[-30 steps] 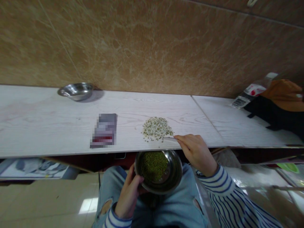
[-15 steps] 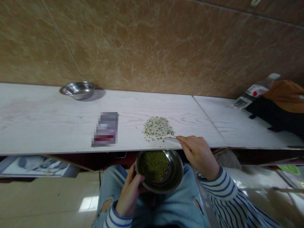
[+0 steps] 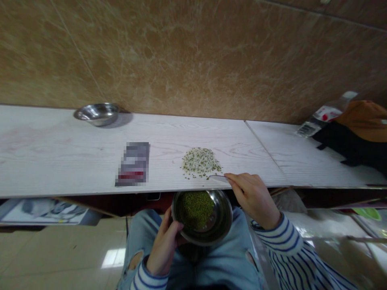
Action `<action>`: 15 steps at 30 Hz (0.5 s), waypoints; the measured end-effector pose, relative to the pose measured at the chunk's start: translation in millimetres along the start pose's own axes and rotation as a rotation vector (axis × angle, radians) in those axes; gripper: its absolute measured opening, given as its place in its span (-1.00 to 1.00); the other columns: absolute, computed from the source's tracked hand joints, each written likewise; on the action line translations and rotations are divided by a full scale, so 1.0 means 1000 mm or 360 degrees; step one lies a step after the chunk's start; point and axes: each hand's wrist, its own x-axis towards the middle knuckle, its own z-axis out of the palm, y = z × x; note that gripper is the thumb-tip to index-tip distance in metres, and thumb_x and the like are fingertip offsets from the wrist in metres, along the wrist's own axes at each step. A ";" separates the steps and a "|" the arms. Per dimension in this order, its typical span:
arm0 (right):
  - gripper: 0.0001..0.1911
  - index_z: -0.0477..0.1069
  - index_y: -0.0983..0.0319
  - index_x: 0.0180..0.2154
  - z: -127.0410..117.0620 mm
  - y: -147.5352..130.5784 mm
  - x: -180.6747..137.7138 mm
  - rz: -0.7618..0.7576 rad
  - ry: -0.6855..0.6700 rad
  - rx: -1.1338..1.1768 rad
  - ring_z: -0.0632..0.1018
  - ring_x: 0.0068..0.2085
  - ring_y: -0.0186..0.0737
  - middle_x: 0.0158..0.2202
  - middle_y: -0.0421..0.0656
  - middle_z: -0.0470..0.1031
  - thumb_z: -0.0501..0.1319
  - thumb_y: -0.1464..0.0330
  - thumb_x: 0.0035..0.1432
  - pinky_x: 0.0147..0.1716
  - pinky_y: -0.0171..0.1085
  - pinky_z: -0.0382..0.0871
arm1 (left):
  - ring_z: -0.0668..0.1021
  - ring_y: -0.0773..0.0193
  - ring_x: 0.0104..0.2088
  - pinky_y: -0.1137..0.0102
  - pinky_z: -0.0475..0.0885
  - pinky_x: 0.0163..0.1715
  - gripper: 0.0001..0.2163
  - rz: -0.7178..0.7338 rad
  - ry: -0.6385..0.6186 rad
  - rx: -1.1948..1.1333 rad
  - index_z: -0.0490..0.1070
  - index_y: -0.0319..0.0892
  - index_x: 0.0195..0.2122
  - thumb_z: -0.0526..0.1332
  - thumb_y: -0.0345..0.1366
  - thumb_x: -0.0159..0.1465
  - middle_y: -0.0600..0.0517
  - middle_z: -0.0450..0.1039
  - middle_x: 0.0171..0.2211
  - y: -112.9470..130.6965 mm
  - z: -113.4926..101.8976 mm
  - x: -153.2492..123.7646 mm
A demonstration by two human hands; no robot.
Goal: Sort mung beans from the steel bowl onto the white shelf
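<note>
My left hand grips the left rim of a steel bowl, thumb over the edge. The bowl sits over my lap, just below the table's front edge, with green mung beans inside. My right hand is closed on a thin, flat, pointed metal utensil; its exact kind is unclear. The utensil's tip lies at the near right edge of a loose pile of white grains mixed with green beans. A few stray beans are scattered around the pile's near side.
On the white table, a second steel bowl stands by the wall at back left. A blurred-out flat packet lies left of the pile. A clear bottle leans on a black and brown bag at right.
The view has shifted very slightly. Both hands, the bowl and the utensil keep nearly the same places; no clear movement of the grains shows.
</note>
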 end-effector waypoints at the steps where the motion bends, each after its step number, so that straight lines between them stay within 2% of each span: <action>1: -0.73 0.40 0.21 -0.07 0.000 -0.001 0.000 0.0003 0.0004 0.0004 0.50 -0.21 -0.21 -0.24 -0.10 0.55 0.02 0.40 0.26 -0.24 -0.21 0.25 | 0.49 0.16 -0.25 0.38 0.40 -0.49 -0.39 0.0006 0.0008 -0.0005 0.23 -0.07 0.13 0.21 -0.36 -0.01 -0.05 0.40 -0.01 0.000 0.000 0.000; 8: -0.73 0.40 0.22 -0.07 0.005 0.001 0.003 0.0055 -0.0004 -0.0029 0.50 -0.22 -0.20 -0.25 -0.10 0.55 0.02 0.39 0.26 -0.24 -0.21 0.25 | 0.46 0.22 -0.27 0.38 0.42 -0.46 -0.42 0.0030 0.0004 -0.0009 0.24 -0.07 0.11 0.20 -0.38 -0.01 -0.04 0.40 -0.04 -0.002 -0.002 0.000; 15: -0.73 0.39 0.21 -0.06 0.012 -0.001 0.011 0.0059 -0.0002 0.0046 0.50 -0.20 -0.21 -0.21 -0.10 0.54 0.01 0.39 0.26 -0.23 -0.21 0.26 | 0.44 0.23 -0.29 0.36 0.42 -0.46 -0.40 0.0014 0.0005 0.0025 0.18 -0.05 0.15 0.18 -0.39 0.03 -0.03 0.38 -0.06 0.000 -0.003 0.002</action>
